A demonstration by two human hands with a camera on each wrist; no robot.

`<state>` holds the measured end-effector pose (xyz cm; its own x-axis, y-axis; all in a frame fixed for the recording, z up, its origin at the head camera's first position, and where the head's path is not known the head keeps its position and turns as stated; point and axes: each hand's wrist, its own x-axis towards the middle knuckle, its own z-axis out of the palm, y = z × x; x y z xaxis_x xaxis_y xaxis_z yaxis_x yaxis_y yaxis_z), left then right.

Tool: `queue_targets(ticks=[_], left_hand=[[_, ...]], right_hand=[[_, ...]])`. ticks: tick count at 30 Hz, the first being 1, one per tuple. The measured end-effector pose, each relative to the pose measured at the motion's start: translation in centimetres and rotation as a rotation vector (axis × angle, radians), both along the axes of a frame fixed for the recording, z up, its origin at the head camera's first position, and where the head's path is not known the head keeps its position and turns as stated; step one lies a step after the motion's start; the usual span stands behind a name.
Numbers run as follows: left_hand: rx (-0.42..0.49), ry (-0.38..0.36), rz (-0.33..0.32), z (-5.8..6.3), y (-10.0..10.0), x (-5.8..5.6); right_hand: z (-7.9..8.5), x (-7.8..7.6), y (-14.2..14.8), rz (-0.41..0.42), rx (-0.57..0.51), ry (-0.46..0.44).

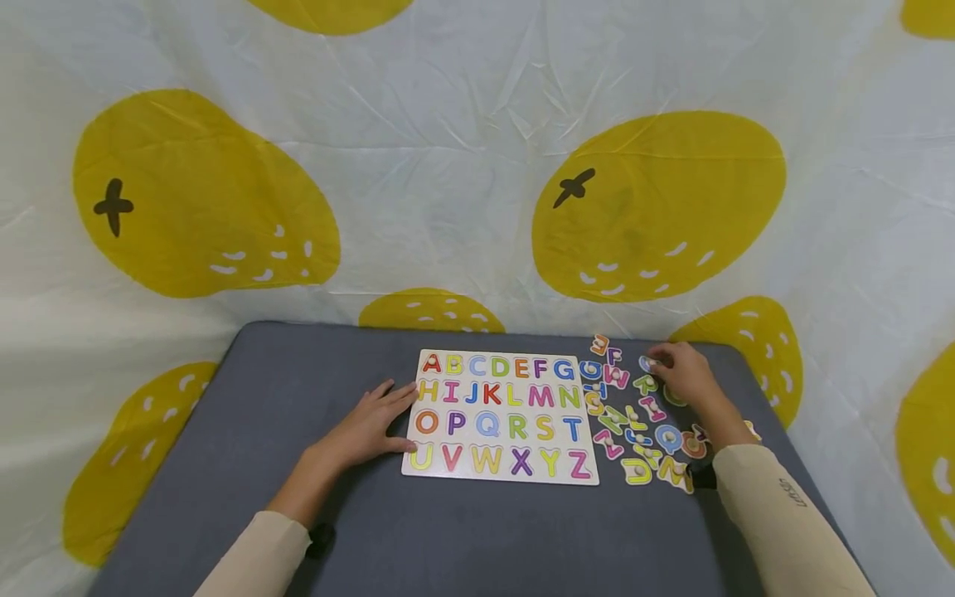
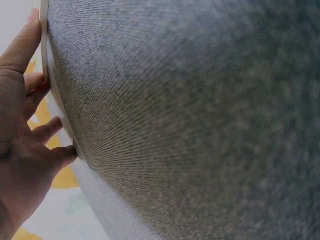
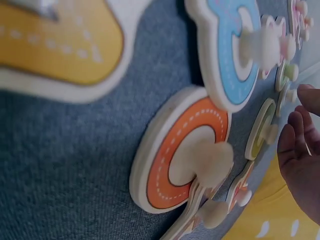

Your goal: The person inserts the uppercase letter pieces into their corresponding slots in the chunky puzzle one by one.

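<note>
Bracing the alphabet board (image 1: 502, 425), reaching among loose letters (image 1: 652, 408)
My left hand (image 1: 370, 424) spreads wide against its left edge, probably to stop it sliding on the desk (image 1: 492, 535); my right hand (image 1: 685, 377) meets a small blue piece (image 1: 645, 363) beyond its right side, whether in a pinching grip I cannot tell.

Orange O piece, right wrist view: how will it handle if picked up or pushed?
The orange O is likely stiff: its slab-like edge shows no bend. It should pinch easily, since a knob stands out from its face. Pushed, it would probably slide rather than roll, being broad and thin, perhaps with drag from the textured table.
</note>
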<state>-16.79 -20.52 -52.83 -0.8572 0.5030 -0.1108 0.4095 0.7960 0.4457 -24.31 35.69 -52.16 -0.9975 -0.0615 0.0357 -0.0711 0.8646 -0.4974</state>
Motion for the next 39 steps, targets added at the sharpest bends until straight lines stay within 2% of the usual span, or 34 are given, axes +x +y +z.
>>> queue_targets(ticks=[6,12,18,27,39], left_hand=[[-0.001,-0.002,-0.006,-0.1,0.1,-0.2],[-0.002,0.002,-0.015,-0.2,0.2,-0.2],[0.004,-0.009,-0.016,0.0,0.3,-0.1],[-0.004,-0.008,-0.004,0.1,0.0,-0.2],[-0.003,-0.010,0.005,0.2,0.1,-0.2]], right_hand=[[-0.6,-0.1,0.7,-0.021,0.001,-0.066],[-0.7,-0.1,1.3,-0.044,0.010,-0.051],[0.0,0.3,0.7,-0.039,-0.016,-0.055],[1.7,0.8,-3.3,0.024,-0.057,-0.041],[1.4,0.5,-9.5,0.159,-0.101,0.006]])
